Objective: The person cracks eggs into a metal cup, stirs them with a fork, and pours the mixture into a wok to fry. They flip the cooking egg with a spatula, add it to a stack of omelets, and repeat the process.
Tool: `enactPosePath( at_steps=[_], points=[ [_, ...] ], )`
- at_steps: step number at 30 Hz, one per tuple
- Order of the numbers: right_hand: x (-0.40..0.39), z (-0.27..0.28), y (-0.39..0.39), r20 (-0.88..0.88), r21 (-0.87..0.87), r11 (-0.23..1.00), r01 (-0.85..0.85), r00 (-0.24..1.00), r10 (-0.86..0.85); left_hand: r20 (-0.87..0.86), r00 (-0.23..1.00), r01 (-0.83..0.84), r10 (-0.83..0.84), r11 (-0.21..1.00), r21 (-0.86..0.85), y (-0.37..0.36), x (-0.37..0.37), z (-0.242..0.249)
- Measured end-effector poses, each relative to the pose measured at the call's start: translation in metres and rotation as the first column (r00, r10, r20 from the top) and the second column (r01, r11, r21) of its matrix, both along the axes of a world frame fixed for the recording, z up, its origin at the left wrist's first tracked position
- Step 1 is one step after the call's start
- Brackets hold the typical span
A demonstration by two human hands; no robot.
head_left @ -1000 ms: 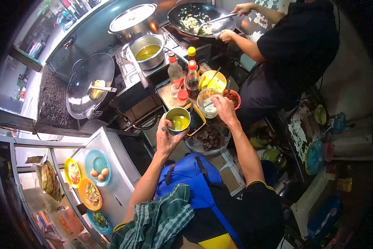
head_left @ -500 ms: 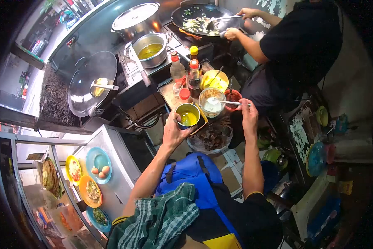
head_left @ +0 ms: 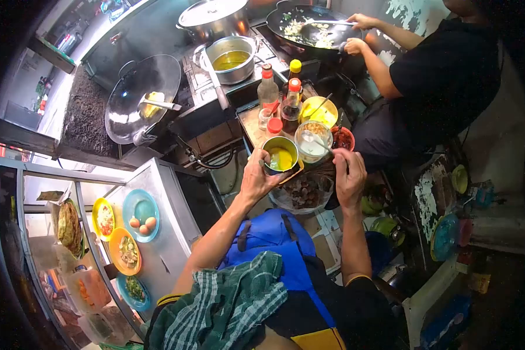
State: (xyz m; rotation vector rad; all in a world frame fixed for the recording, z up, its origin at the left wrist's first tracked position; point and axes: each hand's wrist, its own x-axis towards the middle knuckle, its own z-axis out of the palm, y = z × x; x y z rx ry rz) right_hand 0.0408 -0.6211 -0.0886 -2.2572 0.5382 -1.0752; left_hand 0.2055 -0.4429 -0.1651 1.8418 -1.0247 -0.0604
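Observation:
My left hand [head_left: 257, 179] is wrapped round a metal cup [head_left: 271, 147] that holds yellow liquid, apparently beaten egg [head_left: 281, 158]. My right hand [head_left: 349, 178] pinches the handle end of a metal spoon [head_left: 323, 142]. The spoon's bowl is over or in a clear tub [head_left: 313, 156] containing something white. Beside that tub are a red bowl [head_left: 350, 137] of dark red paste and a yellow bowl [head_left: 331, 118] with a utensil in it. A red-lidded jar [head_left: 274, 125] stands just behind the cup.
Sauce bottles [head_left: 268, 93] crowd the small table. Behind are a pot [head_left: 243, 74] of yellowish liquid and a wok [head_left: 117, 119] with a spatula [head_left: 163, 105]. A co-worker stirs food in another wok [head_left: 297, 38]. Plates [head_left: 148, 198] of food and eggs lie at left.
The camera view has turned, moving the scene rightward. My right hand has come closer to the clear tub, and the spoon's handle now slopes down toward my fingers. My left hand still holds the cup.

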Motion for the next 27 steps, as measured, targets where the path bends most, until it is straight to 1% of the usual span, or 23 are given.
enactPosePath(
  at_steps=[1,2,3,4,5,6,7,8,9,10,11,13,15,17,18,19,20,21,22,23,25,27],
  points=[
    [0.007,-0.008,-0.006,-0.016,-0.005,0.999,0.051,0.999,-0.052,-0.010,1.000,0.000,0.000,1.000,-0.020,0.001,0.000,-0.002],
    [0.015,-0.021,-0.015,-0.090,0.004,0.999,0.039,0.995,-0.039,-0.045,0.999,-0.002,0.002,1.000,0.005,0.003,0.000,0.001],
    [0.023,-0.040,-0.026,-0.164,0.016,0.999,0.031,0.986,-0.028,-0.043,0.999,0.015,-0.016,1.000,-0.005,0.005,0.002,-0.006],
    [0.031,-0.060,-0.034,-0.253,0.003,1.000,0.024,0.967,-0.022,0.002,1.000,0.007,-0.007,1.000,-0.013,0.005,0.002,-0.006],
    [0.040,-0.081,-0.039,-0.272,-0.068,0.998,0.010,0.962,-0.028,0.049,0.999,-0.002,0.004,1.000,-0.024,0.005,0.002,-0.004],
    [0.048,-0.095,-0.041,-0.308,-0.087,0.996,0.000,0.951,-0.027,0.013,1.000,-0.002,0.002,0.999,0.033,0.008,0.000,0.001],
    [0.052,-0.104,-0.041,-0.345,-0.102,0.995,-0.013,0.938,-0.023,0.015,1.000,0.008,-0.008,0.999,0.033,0.008,0.000,0.001],
    [0.055,-0.106,-0.039,-0.342,-0.101,0.995,-0.006,0.939,-0.029,0.010,1.000,0.011,-0.011,1.000,-0.003,0.009,0.002,0.000],
    [0.058,-0.108,-0.037,-0.356,-0.065,0.997,-0.030,0.935,0.005,0.007,1.000,0.011,-0.011,0.999,-0.041,0.009,0.004,-0.001],
    [0.061,-0.110,-0.037,-0.367,-0.029,0.998,-0.056,0.929,0.041,0.034,0.999,0.024,-0.023,0.999,-0.043,0.011,0.006,-0.003],
    [0.062,-0.110,-0.038,-0.365,-0.028,0.998,-0.057,0.930,0.042,0.037,0.999,0.023,-0.022,0.999,-0.042,0.010,0.008,-0.006],
    [0.057,-0.110,-0.040,-0.333,0.130,0.991,0.025,0.943,0.020,-0.043,0.999,0.019,-0.021,0.998,-0.057,0.011,0.010,-0.012],
    [0.048,-0.101,-0.044,-0.323,0.156,0.987,0.040,0.946,0.013,-0.037,0.999,0.000,-0.001,1.000,-0.027,0.012,0.010,-0.008],
    [0.034,-0.081,-0.042,-0.174,0.427,0.899,0.099,0.984,-0.025,-0.032,0.999,-0.020,0.020,1.000,0.000,0.011,0.009,-0.007],
    [0.027,-0.070,-0.043,-0.169,0.437,0.891,0.120,0.984,-0.050,-0.053,0.998,-0.029,0.033,0.997,0.074,0.011,0.008,-0.007],
    [0.022,-0.073,-0.044,-0.050,0.473,0.877,0.086,0.996,-0.071,-0.072,0.996,-0.038,0.049,0.988,0.147,0.010,0.008,-0.007],
    [0.016,-0.070,-0.046,-0.010,0.518,0.853,0.068,0.997,-0.074,-0.093,0.994,-0.030,0.051,0.976,0.216,0.009,0.009,-0.005],
    [0.013,-0.067,-0.046,0.031,0.561,0.827,0.046,0.997,-0.077,-0.091,0.994,-0.038,0.058,0.976,0.214,0.006,0.009,-0.009],
    [0.007,-0.063,-0.044,0.071,0.578,0.816,0.022,0.994,-0.077,-0.071,0.996,-0.034,0.045,0.988,0.149,0.002,0.009,-0.014],
    [0.003,-0.050,-0.039,0.131,0.594,0.803,-0.047,0.991,-0.039,-0.050,0.998,-0.031,0.035,0.996,0.084,-0.001,0.009,-0.017],
    [-0.003,-0.016,-0.019,0.040,0.558,0.830,-0.013,0.999,-0.011,-0.021,1.000,-0.013,0.014,0.998,0.058,-0.005,0.006,-0.013],
    [-0.002,-0.007,-0.004,0.032,0.439,0.890,-0.124,0.992,0.122,-0.087,0.996,-0.010,0.029,0.979,0.206,-0.008,0.003,-0.003]
  ],
)
